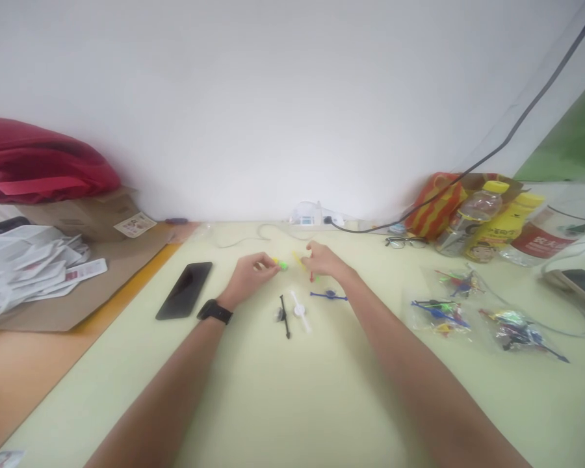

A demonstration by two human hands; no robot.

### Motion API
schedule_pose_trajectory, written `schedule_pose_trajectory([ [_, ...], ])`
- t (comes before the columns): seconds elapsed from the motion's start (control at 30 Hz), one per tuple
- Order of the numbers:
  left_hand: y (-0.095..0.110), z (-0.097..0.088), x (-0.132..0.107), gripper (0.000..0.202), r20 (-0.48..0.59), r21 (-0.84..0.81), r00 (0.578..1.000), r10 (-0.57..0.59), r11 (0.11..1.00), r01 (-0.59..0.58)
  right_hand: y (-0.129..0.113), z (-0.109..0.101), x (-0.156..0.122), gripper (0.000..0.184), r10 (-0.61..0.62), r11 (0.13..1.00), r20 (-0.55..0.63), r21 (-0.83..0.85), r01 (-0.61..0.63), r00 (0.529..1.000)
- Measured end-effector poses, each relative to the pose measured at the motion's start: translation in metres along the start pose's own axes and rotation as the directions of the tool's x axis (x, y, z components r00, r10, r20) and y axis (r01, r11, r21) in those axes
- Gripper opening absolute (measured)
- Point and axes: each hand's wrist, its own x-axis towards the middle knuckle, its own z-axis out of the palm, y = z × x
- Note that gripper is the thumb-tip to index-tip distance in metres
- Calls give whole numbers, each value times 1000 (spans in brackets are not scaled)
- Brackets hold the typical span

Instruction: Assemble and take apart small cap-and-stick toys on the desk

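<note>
My left hand point(250, 278), with a black watch point(215, 312) on its wrist, pinches a small green and yellow plastic piece point(283, 265) just above the table. Across from it my right hand point(324, 261) has its fingertips closed at the end of a thin yellow plastic stick point(298, 259). Small red and green bits point(312, 277) show under the right hand, partly hidden. Nearer to me lie a black arrow-ended stick point(285, 317), a white stick with a round middle point(299, 311) and a blue stick point(329, 296), partly near my right forearm.
On the left are a dark phone point(184, 290), a cardboard box point(85, 218), a red bag point(43, 159) and white packets point(34, 266). Several clear bags of coloured pieces point(441, 315), glasses point(405, 242), bottles point(502, 227) and another phone point(582, 286) lie right. A black cable point(497, 149) hangs above.
</note>
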Motion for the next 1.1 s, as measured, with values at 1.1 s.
schedule_pose_trajectory([
  [1.1,32,5,1,32,-45,-224,994,104,968,-111,-39,-17,-29,9,-175,882,226,468,51,958],
])
